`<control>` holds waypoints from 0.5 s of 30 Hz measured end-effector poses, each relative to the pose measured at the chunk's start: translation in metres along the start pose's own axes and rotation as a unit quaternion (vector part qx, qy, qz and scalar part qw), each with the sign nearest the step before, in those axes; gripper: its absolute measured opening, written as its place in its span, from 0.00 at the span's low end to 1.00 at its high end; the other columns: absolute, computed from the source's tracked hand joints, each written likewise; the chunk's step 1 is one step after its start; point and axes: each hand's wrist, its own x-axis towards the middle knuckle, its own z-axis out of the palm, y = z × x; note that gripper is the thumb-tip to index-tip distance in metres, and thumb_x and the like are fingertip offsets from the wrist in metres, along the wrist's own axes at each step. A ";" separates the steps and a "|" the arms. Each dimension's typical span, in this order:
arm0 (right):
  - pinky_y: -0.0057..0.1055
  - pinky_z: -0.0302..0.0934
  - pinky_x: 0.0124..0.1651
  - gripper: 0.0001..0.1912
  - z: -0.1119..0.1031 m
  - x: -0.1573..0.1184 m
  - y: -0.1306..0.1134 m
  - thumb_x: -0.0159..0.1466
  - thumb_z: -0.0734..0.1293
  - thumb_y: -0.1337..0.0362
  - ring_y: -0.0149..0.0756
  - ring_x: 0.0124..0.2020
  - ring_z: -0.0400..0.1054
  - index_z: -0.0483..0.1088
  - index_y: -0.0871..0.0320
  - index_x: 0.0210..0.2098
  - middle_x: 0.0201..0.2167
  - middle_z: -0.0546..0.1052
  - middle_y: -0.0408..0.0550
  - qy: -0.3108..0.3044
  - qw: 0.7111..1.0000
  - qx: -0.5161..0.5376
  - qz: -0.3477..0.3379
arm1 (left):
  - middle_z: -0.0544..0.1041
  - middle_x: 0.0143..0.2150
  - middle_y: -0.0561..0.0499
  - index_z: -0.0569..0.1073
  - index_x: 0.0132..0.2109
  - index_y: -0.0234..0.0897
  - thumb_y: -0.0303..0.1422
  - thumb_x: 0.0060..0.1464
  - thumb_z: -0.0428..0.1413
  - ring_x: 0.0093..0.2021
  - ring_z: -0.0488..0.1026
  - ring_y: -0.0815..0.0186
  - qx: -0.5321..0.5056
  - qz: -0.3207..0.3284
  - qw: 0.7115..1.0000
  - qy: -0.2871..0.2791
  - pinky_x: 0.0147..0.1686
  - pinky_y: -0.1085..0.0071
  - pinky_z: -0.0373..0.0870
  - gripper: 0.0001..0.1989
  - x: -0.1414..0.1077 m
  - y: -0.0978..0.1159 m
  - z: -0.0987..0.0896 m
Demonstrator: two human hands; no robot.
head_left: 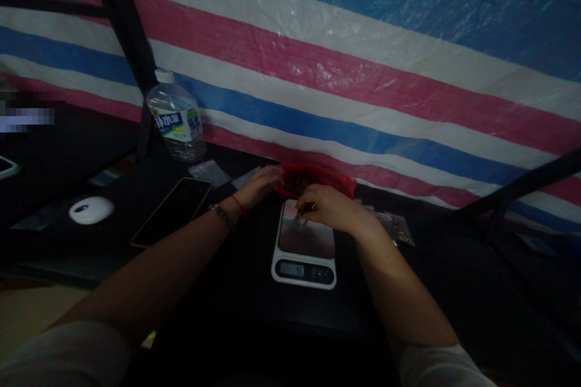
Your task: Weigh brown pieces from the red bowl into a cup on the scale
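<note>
Against the striped tarp (363, 72), a plastic water bottle (176, 118) beside a black pole (122, 18). On the dark table (236, 308), a phone (172, 210) face up, near a white mouse (91, 210). Right of the scale, small clear bags (396, 227).

White short sleeves (63, 354); red string and beaded bracelet (226, 217) on left wrist.

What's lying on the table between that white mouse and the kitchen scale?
A dark phone lies flat between the mouse and the scale; the left forearm crosses there too, in the head view.

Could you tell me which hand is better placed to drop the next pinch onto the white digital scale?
Probably the right hand: it hovers over the white digital scale, while the left hand rests on the red plastic bag.
</note>
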 end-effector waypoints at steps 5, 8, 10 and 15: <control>0.30 0.61 0.41 0.09 -0.002 -0.002 0.003 0.55 0.69 0.73 0.36 0.38 0.69 0.78 0.57 0.35 0.34 0.76 0.47 0.009 1.000 -0.002 0.000 | 0.76 0.32 0.50 0.74 0.41 0.34 0.31 0.48 0.61 0.32 0.71 0.68 -0.001 -0.006 1.000 0.004 0.31 0.72 0.64 0.12 0.000 -0.001 -0.002; 0.30 0.61 0.42 0.10 -0.006 -0.003 0.003 0.56 0.69 0.74 0.36 0.38 0.69 0.78 0.57 0.36 0.35 0.76 0.47 0.009 1.000 -0.002 0.007 | 0.76 0.32 0.50 0.75 0.40 0.34 0.32 0.48 0.61 0.32 0.71 0.67 0.006 0.000 1.000 0.000 0.31 0.72 0.64 0.11 0.000 -0.002 -0.002; 0.29 0.61 0.41 0.10 -0.008 -0.004 0.002 0.56 0.68 0.74 0.35 0.37 0.69 0.78 0.57 0.36 0.34 0.76 0.46 0.006 1.000 0.003 0.009 | 0.76 0.32 0.50 0.75 0.41 0.33 0.32 0.48 0.62 0.31 0.71 0.67 0.009 0.000 1.000 -0.001 0.30 0.72 0.64 0.12 0.001 -0.002 -0.003; 0.28 0.61 0.41 0.11 -0.010 -0.005 -0.001 0.56 0.68 0.75 0.34 0.37 0.69 0.78 0.57 0.36 0.34 0.77 0.46 0.005 1.000 0.022 0.014 | 0.76 0.32 0.49 0.74 0.41 0.32 0.33 0.47 0.63 0.31 0.71 0.67 0.004 -0.007 1.000 0.003 0.31 0.71 0.64 0.14 0.001 -0.001 -0.002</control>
